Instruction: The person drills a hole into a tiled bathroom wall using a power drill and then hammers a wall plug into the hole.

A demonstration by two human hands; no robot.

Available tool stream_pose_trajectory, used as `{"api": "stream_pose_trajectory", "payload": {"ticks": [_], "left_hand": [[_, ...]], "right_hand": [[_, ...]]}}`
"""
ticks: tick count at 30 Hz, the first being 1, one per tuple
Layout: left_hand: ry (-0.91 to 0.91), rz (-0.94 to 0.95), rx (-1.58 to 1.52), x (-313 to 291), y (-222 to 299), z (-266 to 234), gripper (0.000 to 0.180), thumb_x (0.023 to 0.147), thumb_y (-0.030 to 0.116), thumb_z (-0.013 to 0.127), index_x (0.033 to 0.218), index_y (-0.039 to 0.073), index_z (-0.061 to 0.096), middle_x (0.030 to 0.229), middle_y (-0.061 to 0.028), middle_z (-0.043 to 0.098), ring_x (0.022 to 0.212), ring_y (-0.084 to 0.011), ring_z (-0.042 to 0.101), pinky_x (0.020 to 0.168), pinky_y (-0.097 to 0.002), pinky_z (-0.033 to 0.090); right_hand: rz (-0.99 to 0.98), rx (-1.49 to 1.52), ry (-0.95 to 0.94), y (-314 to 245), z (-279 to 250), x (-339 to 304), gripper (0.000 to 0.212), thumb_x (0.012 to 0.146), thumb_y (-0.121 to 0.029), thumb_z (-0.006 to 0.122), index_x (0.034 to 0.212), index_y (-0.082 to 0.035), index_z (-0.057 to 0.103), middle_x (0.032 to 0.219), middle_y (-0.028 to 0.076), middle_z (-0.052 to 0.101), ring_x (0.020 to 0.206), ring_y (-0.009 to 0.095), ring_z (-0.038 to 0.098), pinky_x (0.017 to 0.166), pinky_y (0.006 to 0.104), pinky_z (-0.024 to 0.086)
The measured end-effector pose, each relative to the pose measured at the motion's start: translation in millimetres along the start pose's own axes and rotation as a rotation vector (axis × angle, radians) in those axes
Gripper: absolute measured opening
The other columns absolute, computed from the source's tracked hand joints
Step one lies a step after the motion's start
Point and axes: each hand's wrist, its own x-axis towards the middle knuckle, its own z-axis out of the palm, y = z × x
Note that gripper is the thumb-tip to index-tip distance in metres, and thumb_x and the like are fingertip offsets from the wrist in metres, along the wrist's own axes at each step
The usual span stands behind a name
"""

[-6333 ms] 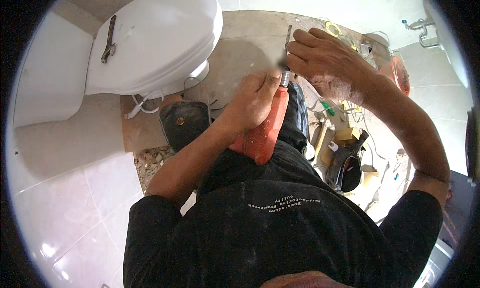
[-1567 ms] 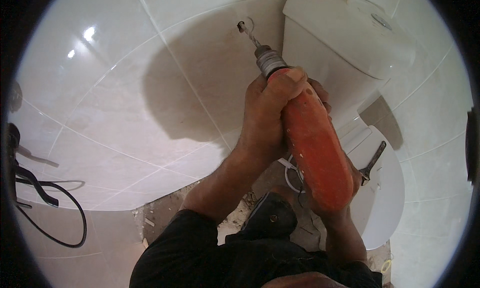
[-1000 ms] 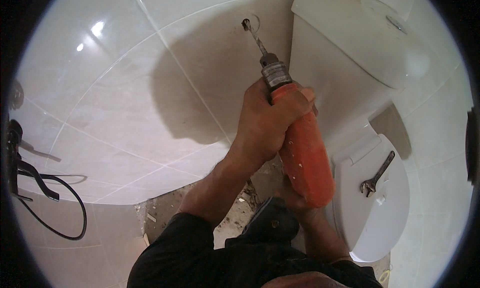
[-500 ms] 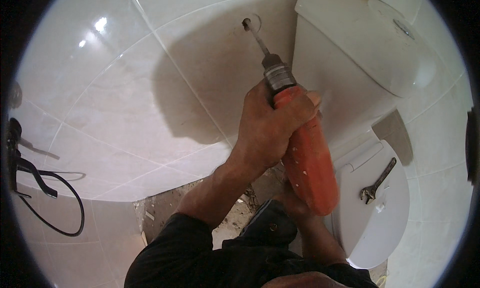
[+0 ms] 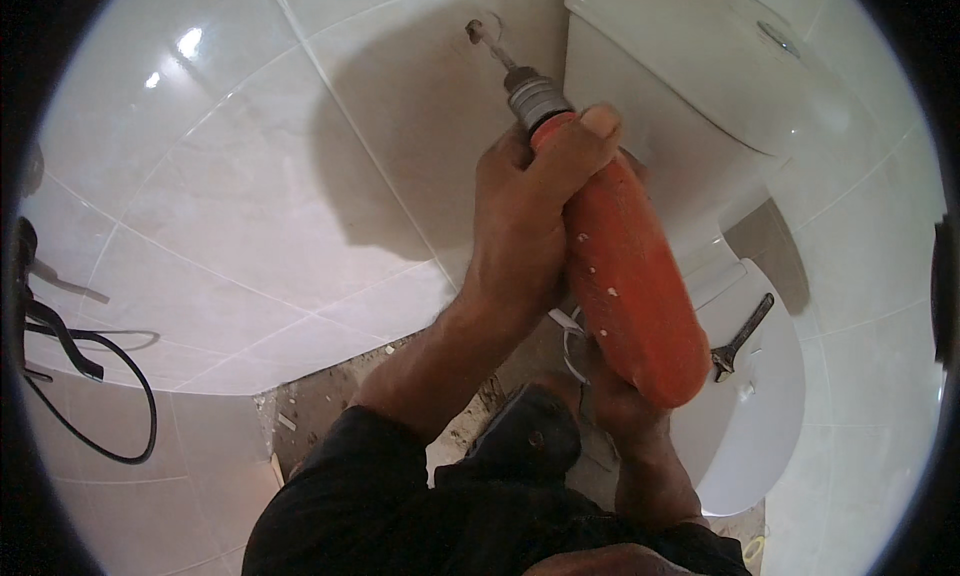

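Note:
A red hammer drill [image 5: 640, 266] slants up toward the tiled wall. Its grey chuck [image 5: 538, 101] holds a drill bit [image 5: 497, 51], whose tip sits in a rough hole [image 5: 474, 31] in a tile. My left hand [image 5: 525, 211] is wrapped round the front of the drill body just behind the chuck, thumb across the top. Below the rear end, my right hand [image 5: 625, 401] grips the drill from underneath; the body hides its fingers and the handle.
Close on the right stand a white toilet cistern [image 5: 660, 86] and the closed toilet lid [image 5: 765, 416], with an adjustable wrench [image 5: 743, 341] lying on it. A black cable [image 5: 150, 416] loops at the far left. Debris litters the floor [image 5: 335, 401].
The drill's rear has swung to the right, and less of the bit shows between chuck and wall. My right hand has moved right with it. The whole view has shifted slightly.

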Motion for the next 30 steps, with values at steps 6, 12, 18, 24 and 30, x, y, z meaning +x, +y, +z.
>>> {"api": "stream_pose_trajectory", "payload": {"ticks": [6,12,18,24,30], "left_hand": [[-0.009,-0.118,-0.158,-20,-10,-6,0.045,0.088,0.034,0.074,0.107,-0.002,0.056,0.085,-0.0126,0.063,0.072,-0.0229,0.068,0.063,-0.0375,0.058],[-0.056,-0.128,-0.16,-14,-3,-3,0.041,0.087,0.032,0.071,0.103,-0.002,0.056,0.083,-0.0139,0.064,0.07,-0.0225,0.067,0.063,-0.037,0.057],[-0.067,-0.097,-0.119,-12,-2,1,0.043,0.087,0.036,0.07,0.101,-0.003,0.057,0.08,-0.0154,0.065,0.067,-0.0235,0.066,0.064,-0.037,0.056],[-0.076,-0.086,-0.1,-10,-5,3,0.043,0.087,0.037,0.068,0.096,-0.003,0.059,0.078,-0.0161,0.065,0.065,-0.0236,0.066,0.064,-0.0363,0.056],[-0.092,-0.117,-0.145,-8,-4,1,0.039,0.087,0.035,0.067,0.094,-0.003,0.06,0.077,-0.0161,0.066,0.065,-0.0229,0.065,0.064,-0.0353,0.055]], "right_hand": [[0.14,0.369,0.052,13,25,-9,0.072,0.068,-0.04,0.095,0.124,-0.006,0.064,0.104,0.006,0.069,0.095,0.025,0.069,0.085,0.0358,0.053],[0.002,0.002,0.099,-6,2,-2,0.059,0.077,-0.032,0.091,0.124,-0.007,0.065,0.101,0.007,0.071,0.093,0.028,0.07,0.083,0.0367,0.053],[-0.02,0.066,0.144,-15,-16,10,0.036,0.085,-0.012,0.079,0.119,-0.005,0.069,0.106,0.012,0.073,0.093,0.032,0.072,0.08,0.0387,0.055],[-0.068,0.118,0.176,-14,-21,15,0.046,0.076,-0.014,0.084,0.117,-0.001,0.068,0.104,0.014,0.074,0.091,0.028,0.073,0.077,0.0364,0.057],[-0.029,0.164,0.163,-19,-25,20,0.051,0.073,-0.014,0.087,0.118,0.002,0.067,0.104,0.013,0.074,0.093,0.022,0.073,0.08,0.0349,0.056]]}}
